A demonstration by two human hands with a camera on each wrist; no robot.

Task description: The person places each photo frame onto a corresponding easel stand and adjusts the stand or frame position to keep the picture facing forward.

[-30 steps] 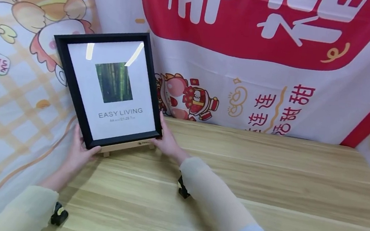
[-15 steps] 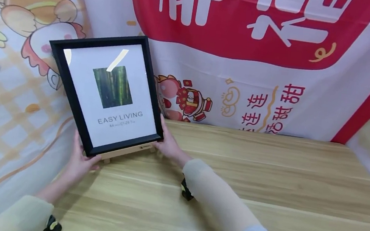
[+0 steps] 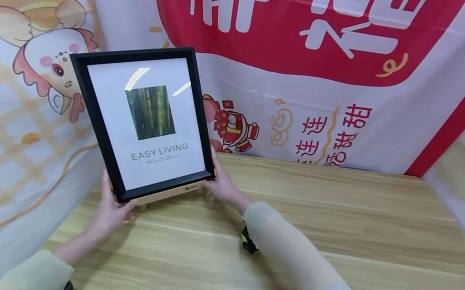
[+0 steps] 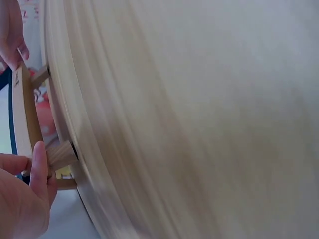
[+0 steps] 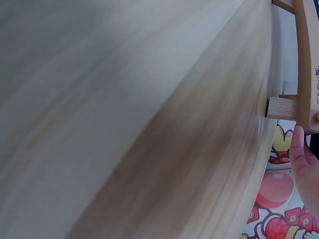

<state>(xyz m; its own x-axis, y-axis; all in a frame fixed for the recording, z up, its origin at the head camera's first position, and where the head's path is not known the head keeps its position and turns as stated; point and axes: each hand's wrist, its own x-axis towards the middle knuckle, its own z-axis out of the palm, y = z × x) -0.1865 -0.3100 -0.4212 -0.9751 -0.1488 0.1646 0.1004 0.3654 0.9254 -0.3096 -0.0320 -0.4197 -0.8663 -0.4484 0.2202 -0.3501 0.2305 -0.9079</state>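
Observation:
A black picture frame (image 3: 144, 123) with a bamboo print and the words EASY LIVING leans back on a small wooden easel (image 3: 171, 193). Most of the easel is hidden behind the frame; its front ledge and short legs (image 4: 62, 154) show. My left hand (image 3: 110, 212) holds the ledge's left end at the frame's lower left corner, thumb in front. At the lower right corner, my right hand (image 3: 225, 185) grips the other end of the ledge (image 5: 305, 64), its fingers running up the frame's side. The easel's feet stand at the tabletop.
The wood-grain table (image 3: 314, 221) stretches right and toward me. A printed cloth with a red panel (image 3: 295, 47) hangs behind it, and a checked cartoon cloth (image 3: 8, 148) hangs along the left side.
The frame and easel have shifted right along the back cloth, both hands moving with them. The head view has turned slightly, so the backdrop sits further left.

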